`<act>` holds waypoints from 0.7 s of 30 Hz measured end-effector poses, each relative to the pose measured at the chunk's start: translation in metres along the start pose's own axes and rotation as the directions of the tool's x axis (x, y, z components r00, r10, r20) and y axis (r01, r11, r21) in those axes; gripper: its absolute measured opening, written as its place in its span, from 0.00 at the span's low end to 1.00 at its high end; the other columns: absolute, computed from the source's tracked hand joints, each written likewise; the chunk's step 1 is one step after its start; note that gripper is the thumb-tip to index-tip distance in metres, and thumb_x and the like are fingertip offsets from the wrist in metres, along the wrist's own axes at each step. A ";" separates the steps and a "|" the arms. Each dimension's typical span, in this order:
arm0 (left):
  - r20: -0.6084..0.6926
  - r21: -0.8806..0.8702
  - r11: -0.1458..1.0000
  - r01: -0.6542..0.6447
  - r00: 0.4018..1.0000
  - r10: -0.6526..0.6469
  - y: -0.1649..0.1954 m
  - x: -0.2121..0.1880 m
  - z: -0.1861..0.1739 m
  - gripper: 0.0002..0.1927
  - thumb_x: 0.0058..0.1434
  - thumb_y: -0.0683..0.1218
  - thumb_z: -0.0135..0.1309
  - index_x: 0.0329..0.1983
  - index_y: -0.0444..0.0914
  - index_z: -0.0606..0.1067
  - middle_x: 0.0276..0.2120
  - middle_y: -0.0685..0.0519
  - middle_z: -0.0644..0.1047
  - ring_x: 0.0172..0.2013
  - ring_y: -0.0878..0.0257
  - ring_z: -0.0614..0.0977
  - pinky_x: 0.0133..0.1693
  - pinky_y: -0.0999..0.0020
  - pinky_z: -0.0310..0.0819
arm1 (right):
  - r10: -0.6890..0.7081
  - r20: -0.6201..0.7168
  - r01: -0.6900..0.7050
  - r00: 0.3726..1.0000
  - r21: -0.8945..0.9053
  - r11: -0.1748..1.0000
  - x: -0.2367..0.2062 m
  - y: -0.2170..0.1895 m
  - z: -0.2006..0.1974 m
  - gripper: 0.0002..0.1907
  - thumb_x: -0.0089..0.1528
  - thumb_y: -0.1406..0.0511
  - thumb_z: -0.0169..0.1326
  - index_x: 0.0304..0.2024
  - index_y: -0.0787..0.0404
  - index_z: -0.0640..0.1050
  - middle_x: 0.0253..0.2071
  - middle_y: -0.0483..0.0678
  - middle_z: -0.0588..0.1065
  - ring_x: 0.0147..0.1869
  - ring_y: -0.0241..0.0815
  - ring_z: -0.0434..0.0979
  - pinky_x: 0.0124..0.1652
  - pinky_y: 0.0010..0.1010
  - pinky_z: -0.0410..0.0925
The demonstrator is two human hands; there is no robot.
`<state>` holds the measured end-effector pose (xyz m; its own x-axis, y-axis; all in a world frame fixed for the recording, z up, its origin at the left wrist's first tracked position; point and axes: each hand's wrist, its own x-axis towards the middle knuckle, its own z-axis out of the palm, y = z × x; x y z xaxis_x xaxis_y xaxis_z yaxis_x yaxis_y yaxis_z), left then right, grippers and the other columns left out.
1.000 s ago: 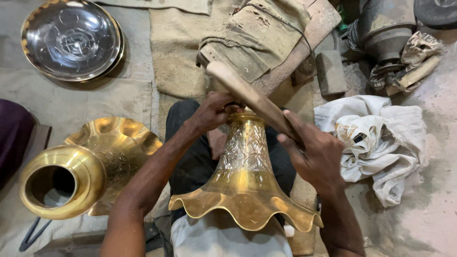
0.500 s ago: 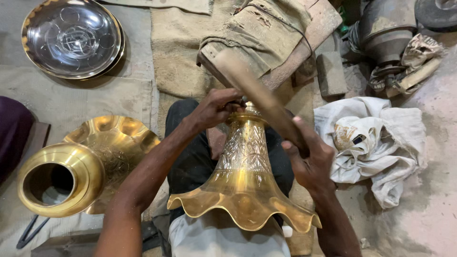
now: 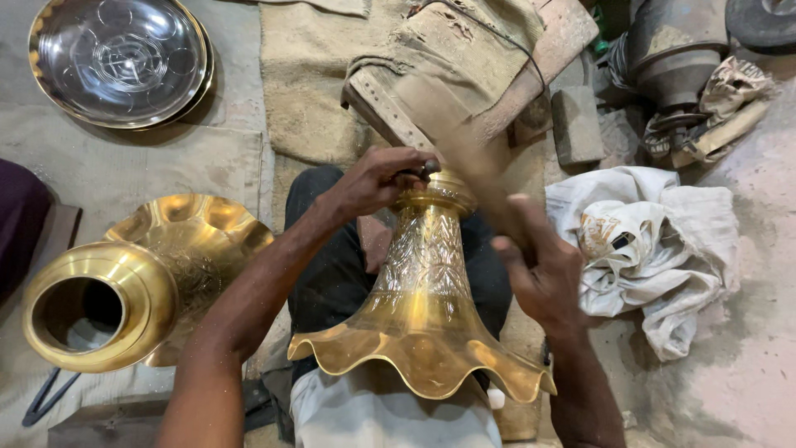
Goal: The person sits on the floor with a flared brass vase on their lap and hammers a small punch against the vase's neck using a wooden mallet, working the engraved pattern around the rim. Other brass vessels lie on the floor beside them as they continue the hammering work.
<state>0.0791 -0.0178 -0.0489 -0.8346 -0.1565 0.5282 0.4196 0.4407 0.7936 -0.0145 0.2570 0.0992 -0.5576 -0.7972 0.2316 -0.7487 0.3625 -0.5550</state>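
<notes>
An engraved brass flared piece (image 3: 423,315) with a scalloped rim lies across my lap, narrow end pointing away. My left hand (image 3: 377,178) sits at its narrow top (image 3: 439,191), fingers closed on a small dark metal tool (image 3: 428,168) held against the brass. My right hand (image 3: 543,274) grips a flat wooden stick (image 3: 452,124), which is blurred with motion above the narrow end.
A second brass vessel (image 3: 124,290) lies on its side at the left. A shiny steel plate (image 3: 120,58) rests at the top left. Crumpled white cloth (image 3: 655,241) is on the right, a stone block (image 3: 576,124) and dark metal pots (image 3: 672,50) beyond it.
The wooden stick has swung in my right hand and now blurs above the narrow end. My right hand has dropped slightly lower. My left hand stays at the top.
</notes>
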 end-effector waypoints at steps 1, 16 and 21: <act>-0.014 -0.002 1.000 -0.023 1.000 0.023 0.000 0.001 0.000 0.13 0.69 0.36 0.54 0.55 0.37 0.77 0.40 0.49 0.83 0.36 0.61 0.86 0.37 0.68 0.87 | 0.019 0.006 -0.019 1.000 -0.045 0.999 0.001 0.000 -0.001 0.28 0.65 0.56 0.61 0.67 0.54 0.73 0.37 0.54 0.82 0.33 0.42 0.83 0.34 0.34 0.73; 0.156 0.034 0.999 -0.009 0.988 0.004 0.004 0.018 -0.002 0.16 0.68 0.36 0.54 0.58 0.40 0.77 0.46 0.50 0.84 0.35 0.62 0.87 0.37 0.66 0.88 | 0.064 -0.051 -0.064 0.997 -0.004 0.998 -0.020 0.042 0.009 0.30 0.67 0.58 0.61 0.71 0.52 0.70 0.29 0.47 0.74 0.25 0.35 0.70 0.29 0.29 0.68; 0.103 0.049 0.989 -0.137 0.986 0.132 0.001 0.012 -0.001 0.16 0.65 0.37 0.56 0.56 0.37 0.78 0.45 0.49 0.84 0.38 0.61 0.87 0.41 0.64 0.86 | 0.031 -0.327 0.153 0.944 0.520 0.840 -0.017 0.027 0.013 0.28 0.77 0.56 0.61 0.73 0.49 0.63 0.39 0.45 0.77 0.36 0.34 0.75 0.35 0.25 0.68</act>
<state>0.0696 -0.0207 -0.0412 -0.8043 -0.0051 0.5942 0.5123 0.5005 0.6978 -0.0204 0.2741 0.0704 -0.6668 -0.5838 0.4632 -0.5280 -0.0685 -0.8464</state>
